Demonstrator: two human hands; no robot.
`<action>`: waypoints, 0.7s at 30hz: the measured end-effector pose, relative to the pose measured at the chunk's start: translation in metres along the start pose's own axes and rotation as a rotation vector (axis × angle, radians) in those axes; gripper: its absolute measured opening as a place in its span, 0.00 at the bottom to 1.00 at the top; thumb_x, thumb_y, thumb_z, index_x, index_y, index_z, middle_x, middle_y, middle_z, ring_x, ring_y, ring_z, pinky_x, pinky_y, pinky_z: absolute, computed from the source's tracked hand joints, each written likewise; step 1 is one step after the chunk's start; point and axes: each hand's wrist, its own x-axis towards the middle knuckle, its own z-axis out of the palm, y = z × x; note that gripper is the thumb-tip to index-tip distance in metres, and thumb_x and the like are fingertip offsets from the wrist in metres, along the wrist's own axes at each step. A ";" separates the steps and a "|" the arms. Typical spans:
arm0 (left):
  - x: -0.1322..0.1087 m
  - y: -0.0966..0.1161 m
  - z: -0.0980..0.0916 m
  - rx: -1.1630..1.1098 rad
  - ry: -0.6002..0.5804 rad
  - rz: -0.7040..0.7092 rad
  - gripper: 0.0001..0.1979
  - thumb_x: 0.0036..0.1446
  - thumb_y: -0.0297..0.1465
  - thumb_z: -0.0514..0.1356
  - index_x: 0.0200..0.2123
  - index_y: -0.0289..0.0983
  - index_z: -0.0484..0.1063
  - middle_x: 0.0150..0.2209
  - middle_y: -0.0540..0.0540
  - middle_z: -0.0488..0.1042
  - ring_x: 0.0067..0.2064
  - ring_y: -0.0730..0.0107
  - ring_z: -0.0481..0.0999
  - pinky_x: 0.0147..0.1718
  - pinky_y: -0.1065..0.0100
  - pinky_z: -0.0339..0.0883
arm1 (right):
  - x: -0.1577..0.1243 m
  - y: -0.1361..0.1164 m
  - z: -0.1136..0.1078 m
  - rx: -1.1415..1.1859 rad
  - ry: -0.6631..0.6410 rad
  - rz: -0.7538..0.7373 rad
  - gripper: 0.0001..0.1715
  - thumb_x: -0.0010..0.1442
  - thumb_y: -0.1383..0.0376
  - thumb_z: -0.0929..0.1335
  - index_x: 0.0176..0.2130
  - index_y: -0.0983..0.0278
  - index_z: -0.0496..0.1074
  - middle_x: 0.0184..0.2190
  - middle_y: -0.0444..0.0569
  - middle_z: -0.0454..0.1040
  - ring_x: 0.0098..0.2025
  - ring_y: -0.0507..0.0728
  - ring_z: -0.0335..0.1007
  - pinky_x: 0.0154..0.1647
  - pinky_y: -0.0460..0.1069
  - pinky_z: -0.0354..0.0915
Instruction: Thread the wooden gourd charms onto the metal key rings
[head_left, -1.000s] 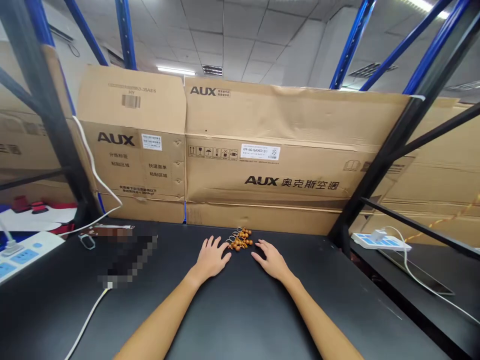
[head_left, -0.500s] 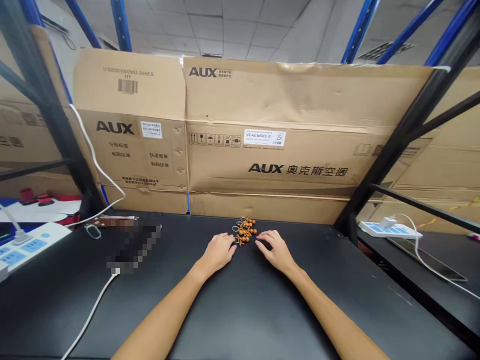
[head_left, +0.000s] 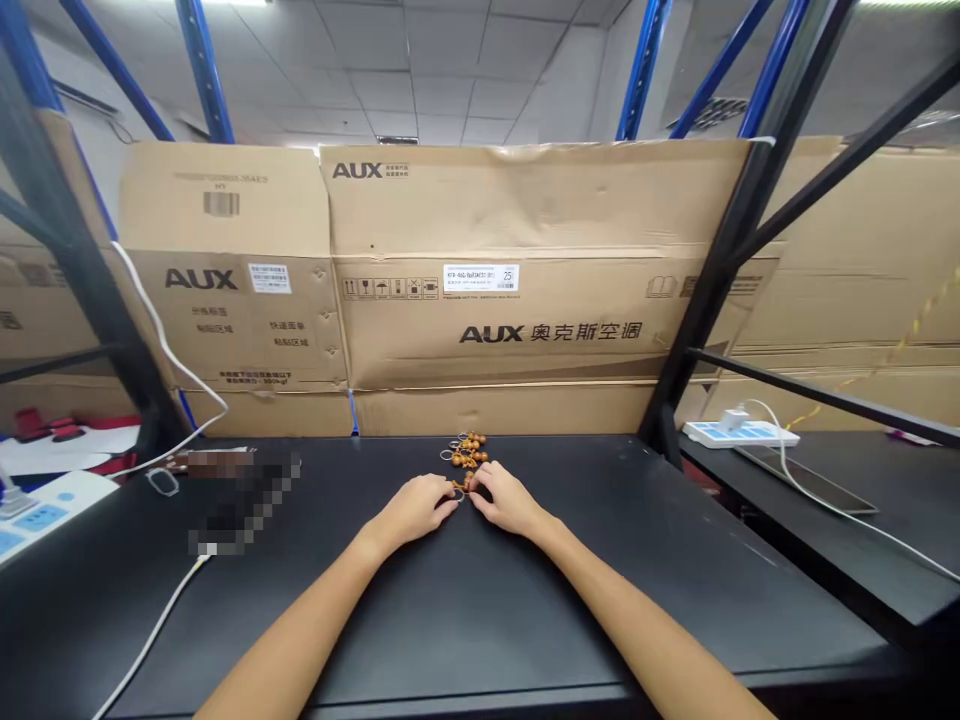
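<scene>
Two bare hands sit close together near the far edge of a black desk (head_left: 450, 620). The left hand (head_left: 412, 508) lies palm down with its fingers curled inward, and the right hand (head_left: 510, 503) faces it the same way. Their fingertips nearly meet around a small wooden gourd charm (head_left: 466, 483) and a metal ring (head_left: 457, 492). The right fingertips (head_left: 475, 478) seem to touch the charm, but I cannot tell whether either hand actually grips it. Just beyond the hands, a tangled cluster of orange-brown gourd keychains (head_left: 465, 450) lies on the desk, almost touching the charm between them.

Flattened AUX cardboard cartons (head_left: 480, 320) stand behind the desk, framed by a steel rack (head_left: 196, 70) with blue and black uprights. Toward the left of the desk are a pixel-blurred object (head_left: 240, 500), too obscured to name, a small loop (head_left: 162, 481) beside it, a white cable (head_left: 150, 640) and a white power strip (head_left: 52, 505). To the right, a second black desk (head_left: 900, 490) carries another power strip (head_left: 739, 433) and a dark flat panel (head_left: 806, 478).
</scene>
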 end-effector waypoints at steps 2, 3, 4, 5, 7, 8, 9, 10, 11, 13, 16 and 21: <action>0.001 0.000 -0.002 0.005 -0.004 0.002 0.09 0.61 0.33 0.55 0.36 0.39 0.75 0.37 0.46 0.77 0.40 0.62 0.76 0.42 0.66 0.66 | 0.000 0.002 0.000 0.018 -0.001 0.022 0.09 0.56 0.72 0.65 0.39 0.62 0.69 0.36 0.48 0.71 0.40 0.57 0.65 0.43 0.51 0.65; 0.001 0.000 -0.002 0.005 -0.003 0.001 0.09 0.60 0.34 0.55 0.35 0.39 0.75 0.36 0.46 0.77 0.40 0.62 0.76 0.42 0.67 0.66 | -0.001 0.003 0.001 0.019 0.001 0.031 0.13 0.56 0.72 0.65 0.42 0.62 0.69 0.37 0.48 0.71 0.40 0.57 0.65 0.43 0.51 0.65; 0.001 0.000 -0.002 0.002 -0.003 0.002 0.08 0.60 0.34 0.56 0.34 0.39 0.74 0.36 0.46 0.77 0.39 0.63 0.76 0.41 0.67 0.65 | -0.001 0.004 0.002 0.013 0.003 0.033 0.17 0.56 0.72 0.65 0.46 0.62 0.68 0.38 0.49 0.70 0.40 0.57 0.65 0.43 0.51 0.65; 0.001 0.000 -0.001 -0.002 0.000 0.003 0.08 0.60 0.35 0.57 0.34 0.39 0.74 0.35 0.47 0.77 0.39 0.63 0.76 0.41 0.67 0.65 | -0.001 0.004 0.003 0.003 0.005 0.028 0.20 0.57 0.71 0.64 0.50 0.61 0.67 0.39 0.49 0.70 0.41 0.57 0.65 0.43 0.51 0.65; 0.001 0.000 0.001 -0.004 0.010 0.003 0.08 0.59 0.36 0.58 0.32 0.39 0.74 0.34 0.47 0.78 0.40 0.63 0.76 0.41 0.67 0.65 | -0.001 0.004 0.005 -0.019 0.008 0.006 0.22 0.59 0.70 0.64 0.53 0.59 0.66 0.41 0.50 0.68 0.41 0.57 0.64 0.43 0.51 0.64; 0.002 0.000 0.002 -0.001 0.019 -0.001 0.09 0.58 0.37 0.59 0.31 0.39 0.74 0.34 0.48 0.78 0.40 0.63 0.76 0.42 0.67 0.64 | 0.000 0.004 0.006 -0.023 0.011 -0.007 0.21 0.60 0.69 0.64 0.53 0.59 0.66 0.41 0.50 0.68 0.41 0.57 0.64 0.43 0.51 0.64; 0.002 0.001 0.003 0.005 0.031 -0.010 0.09 0.58 0.37 0.60 0.30 0.39 0.73 0.33 0.48 0.78 0.39 0.63 0.76 0.42 0.67 0.64 | 0.000 0.004 0.007 -0.020 0.012 -0.016 0.19 0.60 0.68 0.64 0.51 0.59 0.67 0.41 0.51 0.67 0.42 0.57 0.64 0.44 0.51 0.65; 0.002 0.002 0.005 0.012 0.046 -0.024 0.09 0.57 0.38 0.60 0.30 0.39 0.73 0.33 0.48 0.78 0.39 0.63 0.76 0.42 0.66 0.63 | 0.001 0.003 0.007 -0.013 0.012 -0.021 0.16 0.61 0.68 0.64 0.50 0.59 0.69 0.41 0.50 0.67 0.42 0.57 0.64 0.44 0.51 0.65; 0.003 0.003 0.007 0.020 0.060 -0.039 0.10 0.57 0.39 0.61 0.29 0.39 0.73 0.32 0.48 0.77 0.38 0.63 0.75 0.41 0.66 0.63 | 0.001 0.003 0.008 -0.003 0.011 -0.025 0.14 0.61 0.67 0.64 0.47 0.60 0.69 0.41 0.50 0.66 0.42 0.57 0.64 0.44 0.51 0.65; 0.004 0.006 0.009 0.040 0.075 -0.069 0.11 0.57 0.39 0.61 0.28 0.38 0.72 0.31 0.49 0.77 0.35 0.64 0.74 0.40 0.65 0.63 | 0.002 0.002 0.009 0.022 0.004 -0.028 0.08 0.61 0.66 0.65 0.42 0.61 0.70 0.41 0.50 0.65 0.42 0.56 0.64 0.43 0.51 0.65; 0.005 0.009 0.012 0.073 0.075 -0.083 0.08 0.60 0.34 0.58 0.30 0.38 0.71 0.31 0.48 0.76 0.35 0.64 0.73 0.39 0.65 0.62 | 0.003 0.000 0.009 0.063 -0.012 -0.026 0.03 0.61 0.67 0.65 0.38 0.62 0.68 0.39 0.49 0.65 0.39 0.55 0.64 0.42 0.50 0.65; 0.005 0.008 0.014 0.068 0.066 -0.026 0.07 0.61 0.26 0.52 0.36 0.38 0.70 0.38 0.46 0.74 0.40 0.63 0.72 0.41 0.64 0.63 | 0.003 -0.005 0.008 0.127 -0.018 -0.057 0.04 0.62 0.69 0.62 0.35 0.63 0.66 0.34 0.48 0.66 0.36 0.55 0.64 0.39 0.49 0.64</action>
